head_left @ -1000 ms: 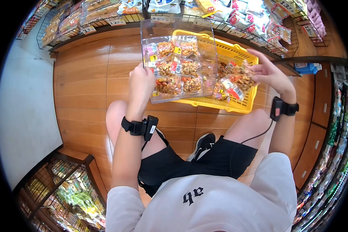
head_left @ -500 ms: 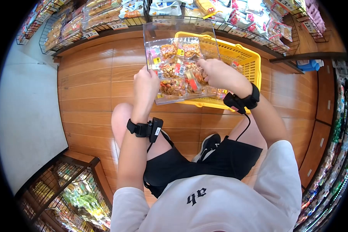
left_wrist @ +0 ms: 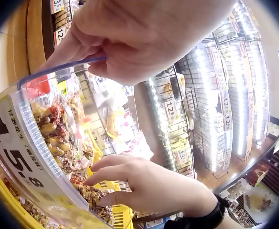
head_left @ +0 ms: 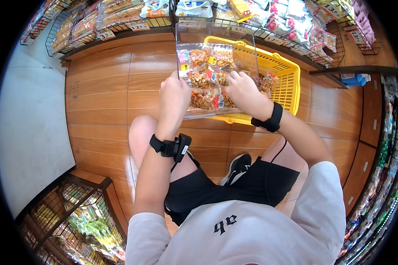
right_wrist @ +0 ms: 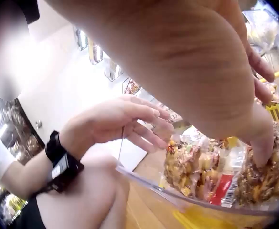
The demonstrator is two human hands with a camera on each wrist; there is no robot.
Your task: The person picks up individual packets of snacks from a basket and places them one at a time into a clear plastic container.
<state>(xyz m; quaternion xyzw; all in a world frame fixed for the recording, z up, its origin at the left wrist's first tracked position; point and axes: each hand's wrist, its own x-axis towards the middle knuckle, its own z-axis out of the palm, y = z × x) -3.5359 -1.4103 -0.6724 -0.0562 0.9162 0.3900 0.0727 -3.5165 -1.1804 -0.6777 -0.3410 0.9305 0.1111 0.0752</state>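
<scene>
My left hand (head_left: 174, 95) grips the left wall of a clear plastic bin (head_left: 254, 49), thumb and fingers on either side of its rim. Several clear packets of nut clusters (head_left: 200, 79) lie in rows inside the bin. Reaching in from the right, my right hand (head_left: 245, 92) has its fingers spread over the packets at the right side. The right wrist view has its thumb pressing on a nut cluster packet (right_wrist: 278, 176), beside a packet with a red label (right_wrist: 221, 188). A large price card (left_wrist: 22, 157) covers the bin's outer side.
The bin overlaps a yellow shopping basket (head_left: 292, 88), which holds more nut packets (head_left: 268, 83). Wire shelves with bagged snacks (head_left: 292, 22) run along the far side. Drawers (head_left: 368, 145) stand at the right, a white panel (head_left: 35, 123) at the left.
My right hand came from over the basket with a nut cluster packet, swung left into the bin and set it among the others. My left hand kept its grip on the bin.
</scene>
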